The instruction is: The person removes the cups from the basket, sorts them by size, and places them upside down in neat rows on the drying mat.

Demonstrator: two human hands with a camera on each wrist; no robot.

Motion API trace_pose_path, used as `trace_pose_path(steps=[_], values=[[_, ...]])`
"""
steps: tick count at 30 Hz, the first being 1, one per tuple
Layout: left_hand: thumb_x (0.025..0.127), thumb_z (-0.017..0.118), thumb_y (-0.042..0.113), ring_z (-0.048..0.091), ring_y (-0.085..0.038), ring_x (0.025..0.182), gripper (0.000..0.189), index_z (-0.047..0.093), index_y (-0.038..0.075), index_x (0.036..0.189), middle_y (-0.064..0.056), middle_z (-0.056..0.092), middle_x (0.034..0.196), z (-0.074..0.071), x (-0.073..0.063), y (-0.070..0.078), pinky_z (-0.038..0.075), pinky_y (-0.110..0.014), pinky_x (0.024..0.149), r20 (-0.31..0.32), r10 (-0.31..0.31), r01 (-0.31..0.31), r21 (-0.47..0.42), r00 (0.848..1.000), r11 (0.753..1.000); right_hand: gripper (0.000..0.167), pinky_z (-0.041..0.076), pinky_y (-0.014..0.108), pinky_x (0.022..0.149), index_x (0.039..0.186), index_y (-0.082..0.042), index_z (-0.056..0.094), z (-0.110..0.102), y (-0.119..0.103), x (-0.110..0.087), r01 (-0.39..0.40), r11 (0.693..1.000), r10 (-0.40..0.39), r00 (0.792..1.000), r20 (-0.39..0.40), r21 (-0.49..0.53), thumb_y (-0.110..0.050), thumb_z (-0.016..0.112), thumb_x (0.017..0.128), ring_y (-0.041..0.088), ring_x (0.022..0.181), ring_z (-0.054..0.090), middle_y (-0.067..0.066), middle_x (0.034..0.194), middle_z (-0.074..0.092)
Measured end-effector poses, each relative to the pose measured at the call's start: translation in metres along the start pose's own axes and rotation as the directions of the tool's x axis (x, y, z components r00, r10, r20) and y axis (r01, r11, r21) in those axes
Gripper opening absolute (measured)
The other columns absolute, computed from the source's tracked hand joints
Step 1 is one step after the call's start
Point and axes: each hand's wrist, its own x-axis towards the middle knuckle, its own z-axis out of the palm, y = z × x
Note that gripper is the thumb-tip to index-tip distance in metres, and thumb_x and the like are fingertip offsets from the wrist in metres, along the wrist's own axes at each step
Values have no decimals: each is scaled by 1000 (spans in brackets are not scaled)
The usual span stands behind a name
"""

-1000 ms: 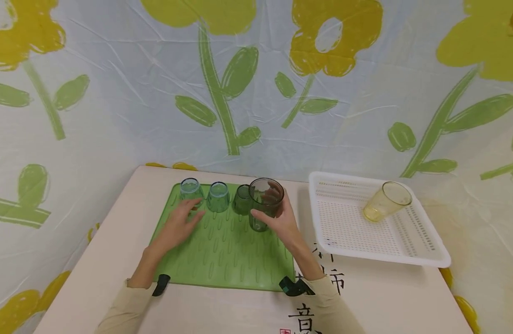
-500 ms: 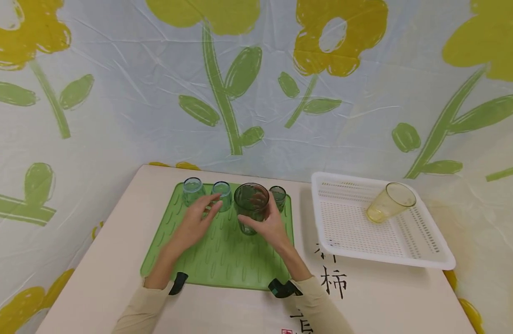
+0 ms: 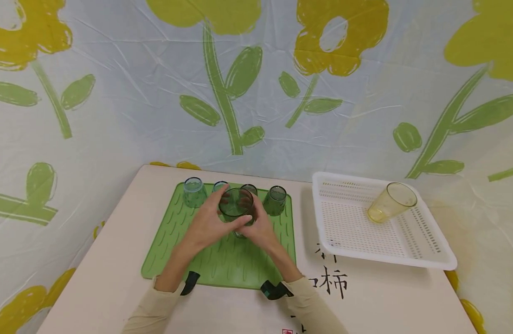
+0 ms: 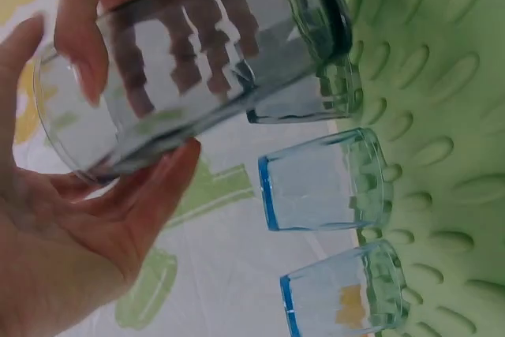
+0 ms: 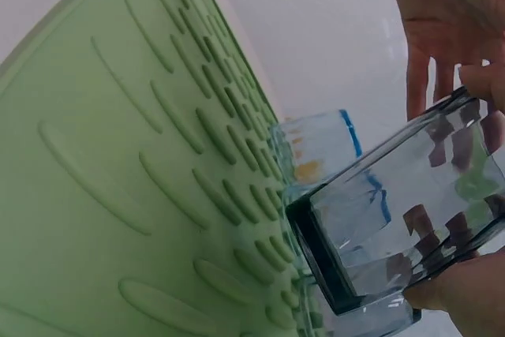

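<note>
A tall grey-tinted drinking glass (image 3: 236,204) is held above the front of the glass row in the head view, wide rim up. My right hand (image 3: 261,228) grips its right side, fingers behind it and thumb in front. From the left, my left hand (image 3: 208,225) holds it near the rim, thumb across the front; its fingers touch the glass's wall in the left wrist view. The thick dark base (image 5: 319,254) is raised off the green ribbed mat (image 3: 164,241). Behind stand two blue-tinted glasses (image 3: 194,192) and two small dark grey glasses (image 3: 275,200), narrower ends up.
A white perforated plastic basket (image 3: 329,248) stands on the table right of the mat, with a yellow-tinted glass (image 3: 392,202) leaning inside. A flower-printed cloth (image 3: 156,116) hangs behind the table (image 3: 231,308). Black characters (image 3: 334,282) mark the tabletop.
My right hand has carried the tall glass leftward along the row. My left hand has moved right from beside the blue glasses and taken hold of the tall glass.
</note>
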Motion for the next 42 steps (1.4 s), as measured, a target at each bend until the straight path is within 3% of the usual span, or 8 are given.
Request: trace_pose_path(steps=[4, 10, 17, 21, 25, 31, 34, 42], values=[[85, 80, 56, 50, -41, 136, 101, 33, 10, 161, -19, 42, 158, 2, 0, 3, 50, -63, 98, -29, -3, 6, 102, 1000, 995, 83, 47, 50, 104, 161, -11, 31, 3, 0, -2, -28, 999, 29, 999, 15, -29, -10, 76, 91, 38, 137, 45, 18, 156, 36], [85, 82, 49, 52, -44, 133, 93, 41, 6, 156, -22, 46, 154, 5, -2, 3, 50, -64, 98, -69, 32, -24, 109, 997, 994, 83, 47, 53, 104, 160, -7, 31, -1, 4, -2, -83, 995, 86, 994, 64, -47, -13, 77, 90, 38, 135, 47, 21, 151, 44], [86, 85, 30, 57, -33, 126, 83, 43, 5, 154, -17, 57, 138, 4, -4, 2, 53, -53, 97, -140, 60, -80, -138, 988, 987, 77, 49, 43, 104, 157, -22, 38, -12, 15, -8, -240, 971, 240, 958, 154, -16, -25, 80, 92, 23, 132, 54, 4, 148, 52], [90, 82, 21, 54, -31, 132, 82, 37, 8, 157, -18, 51, 144, 3, -4, 2, 50, -49, 106, -147, 50, -93, -303, 988, 949, 71, 52, 40, 98, 153, -26, 42, -18, 16, -13, -311, 948, 293, 938, 184, 75, -22, 80, 93, 24, 123, 60, 6, 140, 57], [93, 78, 12, 49, -32, 138, 80, 32, 10, 159, -19, 46, 146, 4, -3, -1, 43, -45, 114, -139, 66, -120, -427, 988, 896, 76, 53, 38, 97, 156, -18, 38, -22, 16, -14, -331, 932, 300, 932, 202, 145, -23, 80, 93, 28, 124, 59, 14, 142, 54], [95, 73, 3, 45, -34, 141, 79, 28, 8, 160, -18, 42, 149, -1, -5, -10, 41, -42, 115, -87, 129, -156, -509, 988, 846, 90, 52, 33, 98, 161, -10, 30, -30, 14, -14, -375, 901, 345, 924, 163, 218, -24, 83, 89, 24, 126, 56, 18, 147, 49], [94, 74, 3, 46, -32, 140, 78, 31, 10, 159, -16, 43, 149, -7, -8, -16, 43, -42, 114, -42, 129, -133, -506, 991, 852, 82, 54, 35, 95, 157, -13, 37, -36, 14, -14, -368, 898, 334, 927, 171, 241, -20, 83, 90, 23, 119, 61, 16, 141, 52], [92, 80, 15, 50, -28, 135, 74, 39, 11, 153, -11, 48, 147, -21, -15, -32, 48, -47, 108, 80, 95, -60, -357, 992, 932, 75, 52, 38, 99, 154, -9, 42, -46, 4, -9, -332, 916, 314, 943, 112, 223, -24, 80, 91, 27, 129, 56, 17, 142, 51]])
